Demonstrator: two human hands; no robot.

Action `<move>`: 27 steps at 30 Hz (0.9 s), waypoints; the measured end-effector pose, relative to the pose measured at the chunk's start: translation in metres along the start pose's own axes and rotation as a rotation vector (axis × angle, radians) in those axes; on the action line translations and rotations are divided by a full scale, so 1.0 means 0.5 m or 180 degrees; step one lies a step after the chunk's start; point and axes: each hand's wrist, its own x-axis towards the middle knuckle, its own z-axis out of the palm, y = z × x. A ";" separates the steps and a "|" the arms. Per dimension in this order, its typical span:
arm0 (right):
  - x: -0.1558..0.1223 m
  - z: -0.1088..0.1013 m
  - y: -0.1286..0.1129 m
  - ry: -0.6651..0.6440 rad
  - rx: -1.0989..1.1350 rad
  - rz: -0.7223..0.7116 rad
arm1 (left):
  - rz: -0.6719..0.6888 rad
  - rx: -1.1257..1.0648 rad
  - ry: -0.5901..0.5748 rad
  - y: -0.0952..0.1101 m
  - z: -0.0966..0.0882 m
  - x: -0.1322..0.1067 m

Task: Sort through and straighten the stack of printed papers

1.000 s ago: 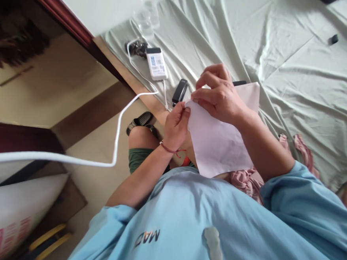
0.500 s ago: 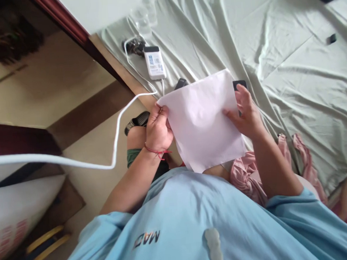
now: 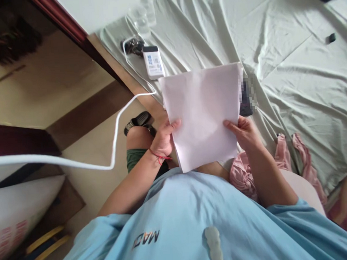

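Cloth (image 3: 296, 97) bkgd; fingers (image 3: 175, 124) snug on paper (image 3: 202, 112)

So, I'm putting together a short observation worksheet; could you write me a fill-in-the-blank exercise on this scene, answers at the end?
1. The left hand and right hand hold the white paper, each with its ____ on the upper face.
2. A red bracelet is on the ____ wrist.
3. The person's shirt is light ____.
4. The bunched cloth beside the right forearm is ____.

Missing words: thumb; left; blue; pink.
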 end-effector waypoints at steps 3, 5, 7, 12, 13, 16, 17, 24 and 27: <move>-0.001 0.009 0.004 -0.0173 -0.0187 0.0060 | -0.0401 0.0005 0.0133 -0.020 -0.001 -0.016; 0.002 0.012 0.008 -0.0210 -0.0300 0.0047 | -0.0446 -0.0034 0.0284 -0.027 0.004 -0.016; 0.007 0.011 0.014 -0.0147 -0.0464 -0.0017 | -0.0490 0.0001 0.0427 -0.028 0.010 -0.011; 0.011 0.003 0.022 0.0102 -0.1956 -0.0246 | -0.0474 0.0177 0.0828 -0.025 0.008 -0.005; 0.008 0.003 0.022 0.0115 -0.2217 -0.0291 | -0.0439 0.0169 0.0837 -0.025 0.005 -0.007; 0.001 0.003 0.021 0.0046 -0.2561 -0.0378 | -0.0428 0.0127 0.0894 -0.023 -0.002 -0.011; 0.001 0.001 0.021 0.0009 -0.2577 -0.0398 | -0.0446 0.0088 0.0949 -0.022 -0.004 -0.012; 0.019 -0.032 0.003 -0.0026 -0.2621 -0.0541 | -0.0499 -0.0234 0.0826 -0.004 -0.004 0.015; 0.023 -0.039 -0.011 -0.0061 -0.2616 -0.0626 | -0.0450 -0.0181 0.0645 0.003 0.000 0.027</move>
